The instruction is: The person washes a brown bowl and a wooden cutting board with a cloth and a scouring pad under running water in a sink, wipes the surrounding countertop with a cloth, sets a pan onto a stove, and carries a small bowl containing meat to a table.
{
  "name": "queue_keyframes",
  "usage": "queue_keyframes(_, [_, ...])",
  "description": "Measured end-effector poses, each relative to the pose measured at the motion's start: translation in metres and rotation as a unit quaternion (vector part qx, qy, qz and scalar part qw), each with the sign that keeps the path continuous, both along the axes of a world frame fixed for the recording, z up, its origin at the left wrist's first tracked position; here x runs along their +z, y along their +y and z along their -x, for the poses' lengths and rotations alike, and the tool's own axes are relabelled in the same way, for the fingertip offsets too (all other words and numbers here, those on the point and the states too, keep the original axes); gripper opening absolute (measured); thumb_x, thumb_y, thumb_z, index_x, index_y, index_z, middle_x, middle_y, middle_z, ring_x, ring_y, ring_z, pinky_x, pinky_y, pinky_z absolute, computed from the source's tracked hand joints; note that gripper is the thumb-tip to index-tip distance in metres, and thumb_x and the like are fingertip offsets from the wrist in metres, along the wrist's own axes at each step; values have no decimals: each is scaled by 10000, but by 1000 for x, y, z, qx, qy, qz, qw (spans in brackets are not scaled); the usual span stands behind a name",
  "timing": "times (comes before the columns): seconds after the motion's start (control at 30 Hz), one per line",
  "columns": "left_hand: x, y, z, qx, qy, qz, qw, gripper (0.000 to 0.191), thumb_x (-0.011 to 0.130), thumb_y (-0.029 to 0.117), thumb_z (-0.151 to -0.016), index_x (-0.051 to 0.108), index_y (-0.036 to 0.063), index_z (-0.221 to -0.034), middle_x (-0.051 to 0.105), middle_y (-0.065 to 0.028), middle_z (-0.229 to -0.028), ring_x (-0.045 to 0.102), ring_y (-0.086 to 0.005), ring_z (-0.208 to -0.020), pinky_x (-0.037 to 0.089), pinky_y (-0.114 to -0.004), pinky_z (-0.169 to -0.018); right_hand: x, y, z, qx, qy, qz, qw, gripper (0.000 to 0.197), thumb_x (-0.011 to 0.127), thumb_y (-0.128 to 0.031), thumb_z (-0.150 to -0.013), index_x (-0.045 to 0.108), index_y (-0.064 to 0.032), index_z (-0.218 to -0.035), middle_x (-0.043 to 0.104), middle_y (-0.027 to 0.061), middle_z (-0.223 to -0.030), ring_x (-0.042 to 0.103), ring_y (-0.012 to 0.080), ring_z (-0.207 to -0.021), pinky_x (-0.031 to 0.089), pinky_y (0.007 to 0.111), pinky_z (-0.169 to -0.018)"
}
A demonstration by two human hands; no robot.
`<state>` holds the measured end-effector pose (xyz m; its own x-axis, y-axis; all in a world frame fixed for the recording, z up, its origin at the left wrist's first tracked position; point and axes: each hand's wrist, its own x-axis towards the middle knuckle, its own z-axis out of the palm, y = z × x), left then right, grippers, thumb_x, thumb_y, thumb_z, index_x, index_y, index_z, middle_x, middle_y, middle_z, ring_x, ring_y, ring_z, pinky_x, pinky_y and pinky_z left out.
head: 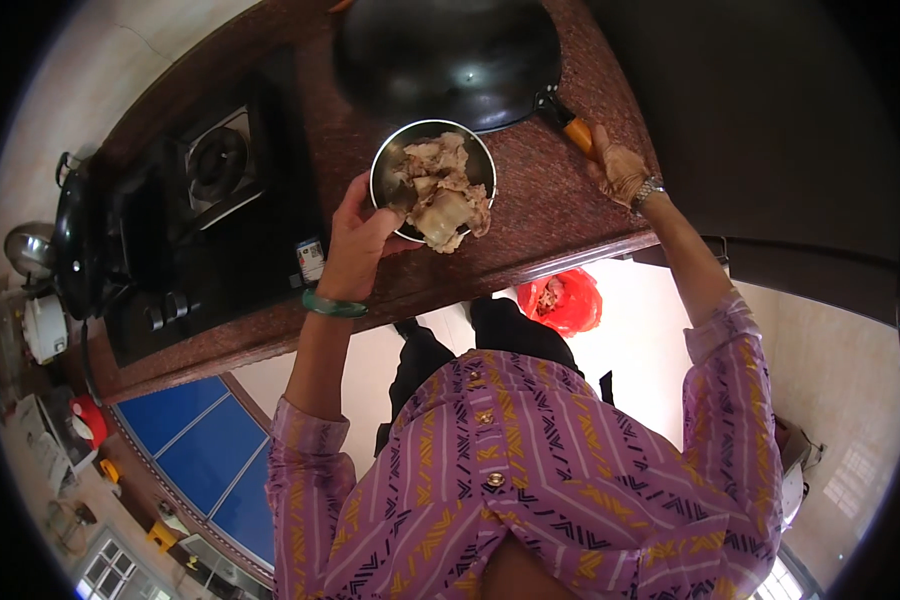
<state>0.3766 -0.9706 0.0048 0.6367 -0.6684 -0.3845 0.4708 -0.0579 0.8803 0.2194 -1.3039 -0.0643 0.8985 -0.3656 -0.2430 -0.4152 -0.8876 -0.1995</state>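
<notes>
My left hand point(364, 244) grips a metal bowl point(382, 174) by its side, thumb over the rim. Pieces of pale cooked meat, some looking bony, point(442, 187) fill the bowl, and a few overhang its near edge. Just beyond the bowl, a large black wok point(442, 60) sits on the reddish stone countertop point(547, 202). The wok has an orange-brown handle point(579, 135) pointing towards my right side. My right hand point(624, 171) is at the end of that handle, with its thumb and fingers on either side.
To the left is a black gas hob point(270, 225) with a burner point(219, 161). A dark pan point(75, 247) and a metal ladle point(30, 249) are at the far left. On the floor below the counter edge, a red plastic bag point(581, 300) holds scraps.
</notes>
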Motion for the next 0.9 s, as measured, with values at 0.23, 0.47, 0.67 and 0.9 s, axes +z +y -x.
queue_keyframes(0.23, [-7, -14, 17, -9, 52, 27, 998, 396, 449, 3, -805, 404, 51, -1195, 570, -107, -1039, 612, -198, -865, 561, -321, -670, -13, 1, 3, -9, 18, 29, 999, 424, 514, -202, -823, 310, -43, -1158, 600, 203, -745, 600, 360, -749, 467, 455, -643])
queue_keyframes(0.47, [-19, 3, 21, -6, 92, 38, 995, 401, 436, -9, -815, 373, 54, -1205, 579, -119, -1023, 616, -203, -852, 556, -334, -678, -17, 22, 5, -78, -21, 61, 995, 490, 555, -263, -811, 322, -131, -1221, 512, 220, -1032, 564, 384, -864, 468, 470, -663])
queue_keyframes(0.67, [-21, 19, 15, -32, 80, 29, 996, 419, 441, -9, -812, 364, 58, -1218, 587, -95, -995, 611, -186, -828, 548, -359, -686, -19, 44, 12, -124, -125, 162, 971, 514, 607, -250, -767, 393, -199, -1231, 449, 158, -1114, 513, 343, -991, 478, 443, -727])
queue_keyframes(0.9, [-20, 24, 18, -158, 107, 13, 982, 370, 431, 29, -830, 392, 64, -1196, 581, -94, -990, 608, -172, -823, 544, -368, -694, 30, 151, 46, -275, -277, -612, 688, 482, 627, -374, -807, 526, -19, -1118, 627, 73, -893, 621, 151, -734, 528, 264, -649])
